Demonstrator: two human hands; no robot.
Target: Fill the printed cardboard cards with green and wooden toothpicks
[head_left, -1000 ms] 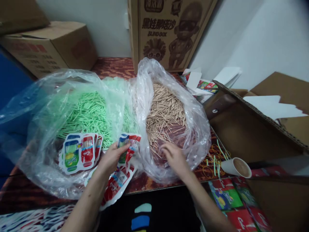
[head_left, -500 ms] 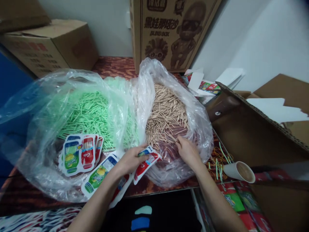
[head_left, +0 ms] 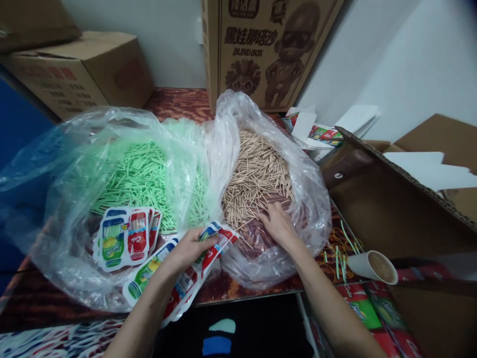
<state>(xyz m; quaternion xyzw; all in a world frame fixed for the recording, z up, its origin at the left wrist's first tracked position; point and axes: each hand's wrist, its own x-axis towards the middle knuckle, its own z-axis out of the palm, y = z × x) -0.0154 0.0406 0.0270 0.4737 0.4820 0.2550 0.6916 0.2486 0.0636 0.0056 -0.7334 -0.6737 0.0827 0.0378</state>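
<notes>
My left hand (head_left: 194, 248) is closed on a printed packet (head_left: 219, 248) with a red Cola side, its thumb across the face. The packet is tilted, its far corner near the clear bag with tan sticks (head_left: 257, 174). At those sticks' near edge is my right hand (head_left: 278, 223), thumb and fingers apart; the fingertips touch the pile, and no stick shows clearly held. Below my left forearm lie more Sprite and Cola packets (head_left: 149, 271), partly hidden. A small stack of filled packets (head_left: 122, 238) rests on the bag of green sticks (head_left: 141, 174).
A paper cup (head_left: 367, 266) lies on its side by rubber bands (head_left: 335, 248) and loose green sticks at right. An open carton (head_left: 380, 209) stands beyond the table's right edge. Cardboard boxes (head_left: 115, 69) are at the back. Printed packets (head_left: 357, 308) are low on the right.
My right hand has shifted slightly left and up at the tan sticks, its fingers parting. My left hand has drawn the packet a little left and tilted it more.
</notes>
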